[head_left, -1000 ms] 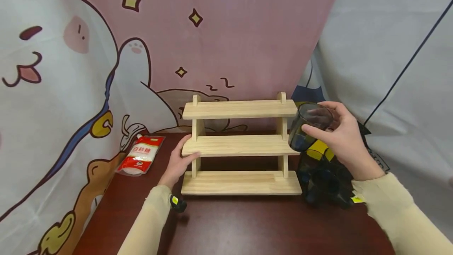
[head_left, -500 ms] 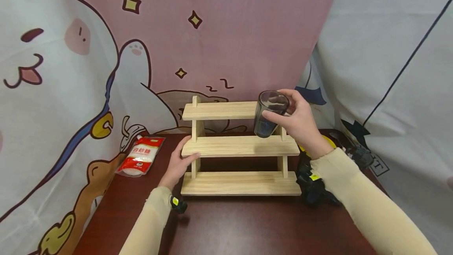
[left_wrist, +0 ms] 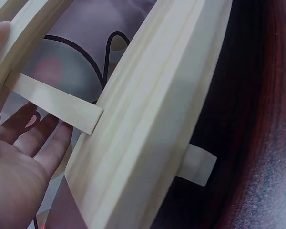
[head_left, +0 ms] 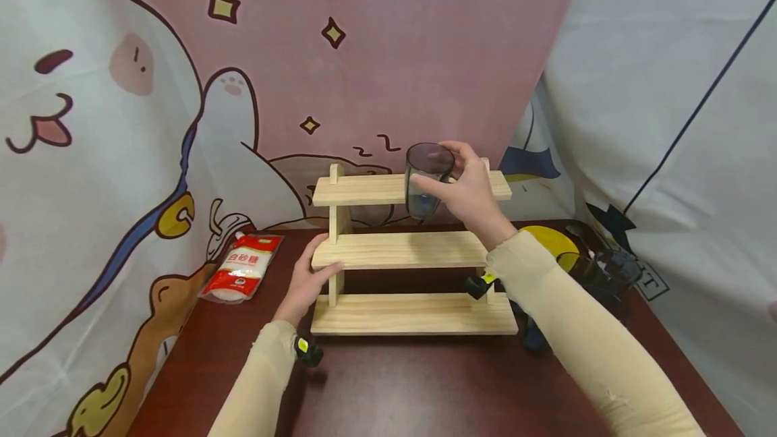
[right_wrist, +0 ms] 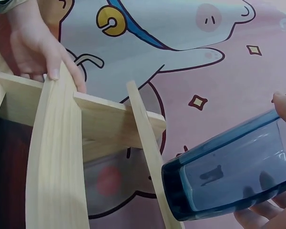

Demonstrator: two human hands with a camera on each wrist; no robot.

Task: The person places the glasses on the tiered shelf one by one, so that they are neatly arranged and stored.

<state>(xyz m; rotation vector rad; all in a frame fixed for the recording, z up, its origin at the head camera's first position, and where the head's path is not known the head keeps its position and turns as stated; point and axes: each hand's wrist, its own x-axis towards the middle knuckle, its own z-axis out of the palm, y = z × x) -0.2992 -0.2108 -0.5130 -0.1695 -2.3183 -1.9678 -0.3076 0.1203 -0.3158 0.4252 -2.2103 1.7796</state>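
A three-tier wooden shelf (head_left: 388, 315) stands on the dark red table. My right hand (head_left: 469, 191) holds a tinted drinking glass (head_left: 423, 187) between thumb and fingers, in front of the top board. In the right wrist view the base of the glass (right_wrist: 181, 191) overlaps the edge of that board. My left hand (head_left: 303, 282) grips the left end of the middle board, thumb on its front edge. Behind the upright, the fingers of my left hand (left_wrist: 24, 167) show in the left wrist view.
A red and white sugar bag (head_left: 243, 265) lies on the table left of the shelf. To the right, partly behind my right sleeve, are a yellow round item (head_left: 549, 241) and more dark glasses (head_left: 613, 272). A printed cloth (head_left: 425, 52) hangs close behind the shelf.
My right hand has carried the glass leftward and up, from beside the shelf's right end to in front of the top board. My left hand has stayed on the middle board.
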